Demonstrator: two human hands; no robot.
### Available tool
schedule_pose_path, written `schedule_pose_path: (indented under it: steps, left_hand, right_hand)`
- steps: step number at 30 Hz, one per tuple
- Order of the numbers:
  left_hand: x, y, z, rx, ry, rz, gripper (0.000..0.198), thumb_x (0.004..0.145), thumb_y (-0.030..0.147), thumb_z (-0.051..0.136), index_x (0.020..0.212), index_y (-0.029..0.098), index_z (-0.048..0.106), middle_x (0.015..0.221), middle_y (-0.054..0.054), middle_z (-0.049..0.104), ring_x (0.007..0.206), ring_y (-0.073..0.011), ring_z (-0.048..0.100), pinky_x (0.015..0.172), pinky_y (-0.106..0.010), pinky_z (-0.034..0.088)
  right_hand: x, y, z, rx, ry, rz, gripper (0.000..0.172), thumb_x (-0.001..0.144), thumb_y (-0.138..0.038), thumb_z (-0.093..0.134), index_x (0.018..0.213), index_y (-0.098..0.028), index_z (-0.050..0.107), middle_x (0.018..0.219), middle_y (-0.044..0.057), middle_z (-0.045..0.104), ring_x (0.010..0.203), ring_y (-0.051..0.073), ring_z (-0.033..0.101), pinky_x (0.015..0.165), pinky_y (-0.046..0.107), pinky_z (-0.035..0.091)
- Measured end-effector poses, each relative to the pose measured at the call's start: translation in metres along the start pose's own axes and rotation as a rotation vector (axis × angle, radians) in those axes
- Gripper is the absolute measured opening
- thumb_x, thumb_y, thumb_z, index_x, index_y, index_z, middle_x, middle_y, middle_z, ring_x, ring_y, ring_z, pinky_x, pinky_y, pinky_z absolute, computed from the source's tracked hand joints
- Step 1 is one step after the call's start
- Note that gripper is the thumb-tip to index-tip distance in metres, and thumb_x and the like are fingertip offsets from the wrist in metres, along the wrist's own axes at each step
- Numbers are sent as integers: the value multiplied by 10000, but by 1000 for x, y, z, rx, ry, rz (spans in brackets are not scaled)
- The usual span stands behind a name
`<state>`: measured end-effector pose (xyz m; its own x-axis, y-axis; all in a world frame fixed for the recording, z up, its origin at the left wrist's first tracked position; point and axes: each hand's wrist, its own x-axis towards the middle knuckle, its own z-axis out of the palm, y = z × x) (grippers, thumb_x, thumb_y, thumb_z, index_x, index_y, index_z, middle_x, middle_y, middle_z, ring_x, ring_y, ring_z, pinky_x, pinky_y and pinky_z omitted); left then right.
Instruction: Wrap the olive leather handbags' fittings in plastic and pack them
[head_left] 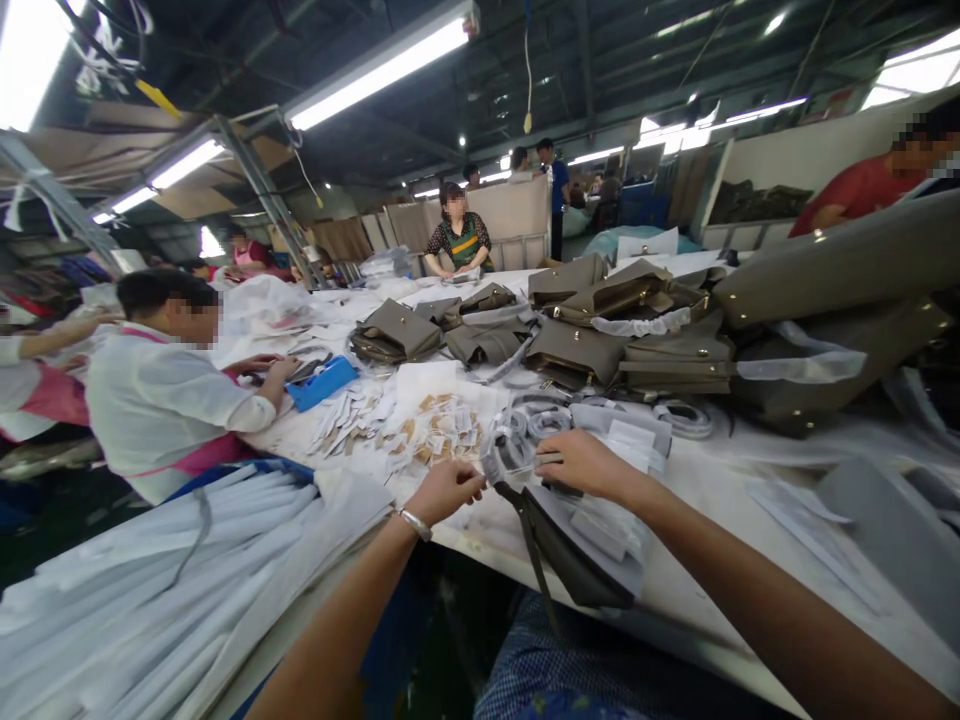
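A small dark olive-grey bag (574, 555) lies at the table's near edge, with a thin strap hanging off the front and pale wrapping on top. Just above it, between my two hands, is a coiled bag strap (514, 450) in clear plastic wrap. The fingers of my left hand (446, 492) are pinched together at the coil's left side; what they hold is too small to make out. On the coil's right side, my right hand (585, 462) curls its fingers at the wrapped strap. Its fingertips are partly hidden.
Beyond my hands lie loose small tags (442, 430) and a heap of olive-grey handbags (577, 350). White padded sheets (150, 580) fill the left foreground. A co-worker (161, 390) sits at left by a blue box (322, 383); another person (459, 240) faces me across the table.
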<state>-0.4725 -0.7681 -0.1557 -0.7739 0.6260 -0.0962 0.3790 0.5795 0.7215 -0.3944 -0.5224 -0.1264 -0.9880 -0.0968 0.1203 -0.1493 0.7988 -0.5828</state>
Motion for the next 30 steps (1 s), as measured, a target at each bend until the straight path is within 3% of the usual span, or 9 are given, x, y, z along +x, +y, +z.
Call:
schedule_pose_path:
  steps: [5,9,13,16,18,22,25,28,30]
  left_hand:
    - [-36,-9,19,-508,138,-69,299,815,452,571,873,196,717,860,-54,719,767,-151,600,639,-232,422]
    - [-44,-11,39,-952,272,-55,312,776,385,668,1027,206,709,1002,-73,717,995,-186,607,842,-274,451]
    - [-33,-14,56,-1225,396,-7,413,704,338,757,1092,213,690,1045,-67,709,876,-149,645,929,-328,470]
    - [-25,-12,60,-1170,506,13,426,712,360,745,1104,203,684,1100,-70,692,686,-89,612,808,-306,527]
    - [-23,-8,58,-1033,549,41,411,711,362,741,1073,173,699,1081,-85,703,718,-120,626,777,-306,537]
    - [-22,1,52,-863,558,97,365,700,338,745,1022,167,722,1040,-87,725,932,-222,656,859,-341,528]
    - [-21,4,50,-804,544,89,385,702,346,738,1045,173,708,1026,-87,727,895,-225,673,829,-342,546]
    - [-21,3,46,-597,577,100,359,717,350,717,1028,170,705,1027,-95,717,886,-227,673,783,-331,564]
    - [-23,3,42,-418,612,151,312,753,351,678,1019,190,704,1021,-88,709,907,-227,664,788,-336,563]
  right_hand:
    - [1,-2,21,406,20,47,210,708,-375,708,789,-181,711,705,14,676,639,159,566,612,270,392]
    - [9,-10,45,874,49,83,324,681,-429,744,842,-160,665,805,32,678,741,163,587,720,284,442]
    - [19,-16,60,1036,66,49,426,684,-404,753,997,-145,629,802,34,662,734,155,589,738,294,462]
    - [25,-19,64,876,-3,-29,736,682,-338,753,1338,-190,453,738,-19,633,641,133,563,639,264,457]
    - [27,-22,63,675,-37,-101,866,702,-300,731,1447,-226,297,685,-49,610,589,126,539,592,244,433]
    - [30,-35,57,222,-40,-226,859,769,-271,647,1490,-271,180,802,-6,678,682,172,600,666,273,433]
    - [32,-43,54,-18,-46,-252,822,779,-223,591,1492,-264,184,871,47,708,753,224,630,688,295,430]
    - [32,-43,58,-19,-58,-234,811,756,-179,571,1485,-251,222,848,55,709,765,239,632,700,313,434]
    - [32,-39,62,224,-95,-219,860,726,-175,604,1487,-250,211,870,39,707,782,225,632,715,314,446]
